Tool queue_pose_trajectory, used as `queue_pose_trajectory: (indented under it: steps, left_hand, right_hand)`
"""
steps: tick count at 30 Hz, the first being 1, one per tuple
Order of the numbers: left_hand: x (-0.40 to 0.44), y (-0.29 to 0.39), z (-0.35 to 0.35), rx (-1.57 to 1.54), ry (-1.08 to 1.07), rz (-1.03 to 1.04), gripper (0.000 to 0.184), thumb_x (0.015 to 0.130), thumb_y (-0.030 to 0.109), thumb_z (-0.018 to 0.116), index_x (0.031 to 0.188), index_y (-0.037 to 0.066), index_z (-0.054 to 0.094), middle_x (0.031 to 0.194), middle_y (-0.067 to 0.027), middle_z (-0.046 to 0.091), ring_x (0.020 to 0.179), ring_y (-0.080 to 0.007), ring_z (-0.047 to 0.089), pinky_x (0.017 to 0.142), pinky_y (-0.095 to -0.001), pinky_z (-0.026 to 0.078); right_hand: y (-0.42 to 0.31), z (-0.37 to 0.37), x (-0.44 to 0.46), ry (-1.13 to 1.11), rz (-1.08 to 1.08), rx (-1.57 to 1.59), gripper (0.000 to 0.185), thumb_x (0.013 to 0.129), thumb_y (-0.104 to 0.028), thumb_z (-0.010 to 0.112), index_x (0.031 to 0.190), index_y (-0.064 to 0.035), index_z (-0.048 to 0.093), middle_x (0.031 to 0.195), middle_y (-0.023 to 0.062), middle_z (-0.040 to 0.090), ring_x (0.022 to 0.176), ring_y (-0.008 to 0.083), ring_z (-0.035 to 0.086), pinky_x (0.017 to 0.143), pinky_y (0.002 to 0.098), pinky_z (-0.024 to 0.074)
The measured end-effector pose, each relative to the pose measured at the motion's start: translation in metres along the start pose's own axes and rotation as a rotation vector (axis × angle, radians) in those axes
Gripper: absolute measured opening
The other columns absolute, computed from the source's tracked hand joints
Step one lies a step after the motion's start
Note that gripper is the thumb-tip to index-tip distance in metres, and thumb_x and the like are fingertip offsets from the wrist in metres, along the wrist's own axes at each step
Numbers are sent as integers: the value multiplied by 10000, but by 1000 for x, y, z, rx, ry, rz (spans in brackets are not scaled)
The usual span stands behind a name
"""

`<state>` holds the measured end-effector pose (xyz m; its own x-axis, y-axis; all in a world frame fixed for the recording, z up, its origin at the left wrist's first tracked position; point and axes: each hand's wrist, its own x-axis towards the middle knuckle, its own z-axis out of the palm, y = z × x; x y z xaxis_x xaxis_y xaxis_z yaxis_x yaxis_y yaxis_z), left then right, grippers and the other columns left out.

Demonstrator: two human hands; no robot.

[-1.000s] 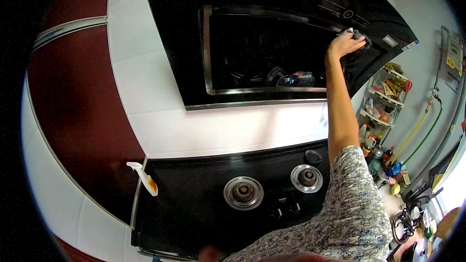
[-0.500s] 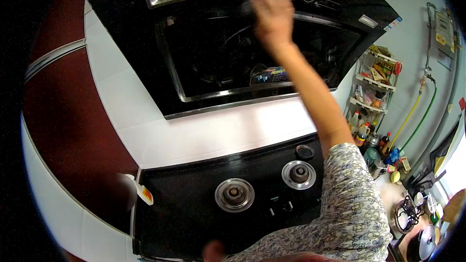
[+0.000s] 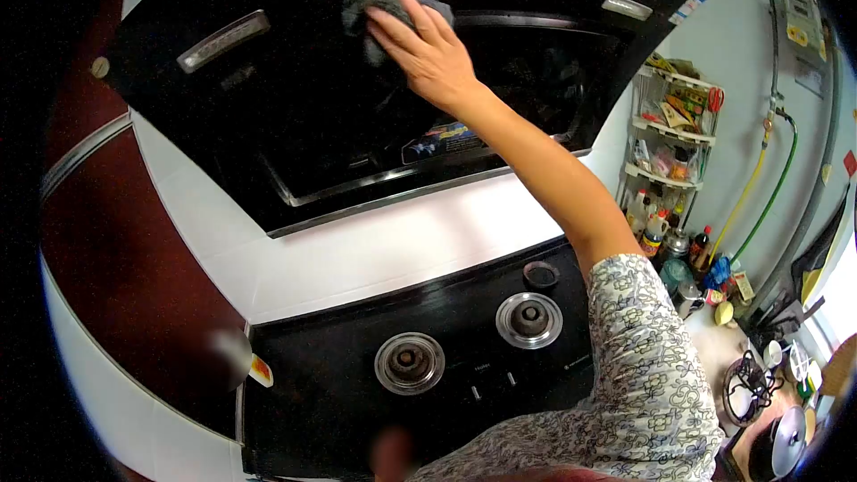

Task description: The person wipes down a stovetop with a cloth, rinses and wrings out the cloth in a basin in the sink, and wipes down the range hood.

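Note:
My right hand (image 3: 430,52) presses a dark grey cloth (image 3: 364,7) against the glossy black front of the range hood (image 3: 295,107). Its fingers lie over the cloth, left of the round control mark, and the bunched cloth sticks out past the fingertips. Down at the bottom edge, a blurred skin-coloured shape over the black gas hob (image 3: 312,375) looks like my left hand (image 3: 391,455). Its fingers cannot be made out, nor whether anything is in them.
Two burners (image 3: 409,363) are set in the hob, with a small dark round dish (image 3: 541,276) behind. A partly blurred white bottle (image 3: 259,370) stands at the left. At right are a shelf rack (image 3: 674,134), bottles (image 3: 653,232), a gas hose (image 3: 748,192) and a lidded pan (image 3: 789,442).
My right hand has moved left and slightly down across the hood with the cloth. The view has also shifted a little. The blurred shape at the bottom has barely moved.

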<state>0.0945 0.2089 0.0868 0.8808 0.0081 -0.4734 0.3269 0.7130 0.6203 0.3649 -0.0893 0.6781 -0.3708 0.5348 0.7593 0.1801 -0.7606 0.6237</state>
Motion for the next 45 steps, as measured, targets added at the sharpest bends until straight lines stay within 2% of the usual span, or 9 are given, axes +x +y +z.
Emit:
queue_pose_trajectory:
  steps: [7, 11, 13, 17, 21, 35, 39, 43, 45]
  left_hand:
    - [-2, -32, -19, -12, 59, 4, 209, 859, 215, 563, 941, 24, 580, 790, -89, 560, 737, -195, 519, 675, -321, 459]
    - [-49, -49, -30, -85, 153, -61, 243, 869, 232, 551, 977, 15, 576, 771, -78, 539, 712, -163, 490, 676, -280, 432]
    - [-73, -40, -1, 26, 227, 48, 242, 872, 230, 548, 936, 0, 586, 740, -63, 520, 701, -155, 474, 657, -259, 422]
    - [-8, -59, -47, 89, 78, 122, 294, 882, 261, 536, 1016, 1, 565, 794, -51, 529, 729, -161, 487, 703, -270, 428]
    - [62, -42, -43, 192, 99, -45, 220, 841, 208, 581, 967, 29, 575, 895, -118, 604, 763, -253, 574, 650, -355, 486]
    - [-70, -52, 24, -5, 108, 145, 298, 853, 268, 572, 1038, 34, 576, 892, -61, 593, 821, -189, 555, 784, -317, 456]
    - [-67, -37, 69, 27, 27, 230, 306, 847, 278, 583, 1042, 42, 585, 904, -48, 601, 855, -177, 560, 827, -317, 453]
    - [20, -51, 32, 137, 12, -120, 290, 813, 271, 629, 1016, 66, 600, 924, -63, 612, 906, -174, 568, 848, -334, 457]
    - [30, -60, 27, 94, -12, -134, 305, 799, 273, 647, 1025, 74, 599, 930, -69, 613, 918, -174, 570, 854, -339, 460]
  right_hand:
    - [132, -30, -63, 387, 419, -163, 602, 635, 39, 478, 1232, -25, 444, 1290, 166, 421, 1262, 330, 305, 1054, 458, 191]
    - [202, -60, -80, 691, 1138, 12, 424, 800, -129, 484, 1161, 85, 424, 1303, 264, 322, 1237, 407, 266, 1054, 470, 144]
    - [225, -43, -70, 652, 962, -414, 301, 781, -130, 507, 1005, 65, 458, 1029, 206, 415, 982, 362, 405, 884, 484, 287]
    - [111, -24, 8, 406, 606, -152, 655, 791, -248, 509, 1329, 25, 256, 1428, 204, 125, 1331, 363, 53, 1068, 482, 5]
    - [47, -10, 18, 50, -127, -24, 416, 742, -296, 594, 1144, -192, 559, 1296, 2, 416, 1268, 285, 285, 1013, 422, 284]
    - [382, -89, -164, 563, 1258, 50, 586, 830, -292, 489, 1296, 15, 310, 1297, 283, 237, 1173, 386, 323, 1006, 421, 253]
    - [247, -75, -91, 309, 1078, -119, 529, 785, -225, 482, 1251, -14, 348, 1279, 261, 282, 1159, 401, 320, 977, 481, 272]
    - [175, -98, -25, 259, 266, -95, 518, 808, -197, 486, 1293, -74, 352, 1371, 244, 234, 1274, 365, 219, 1028, 455, 186]
    - [205, -104, -22, 347, 438, -240, 558, 739, -80, 458, 1292, -57, 388, 1356, 192, 319, 1261, 384, 260, 1040, 463, 197]
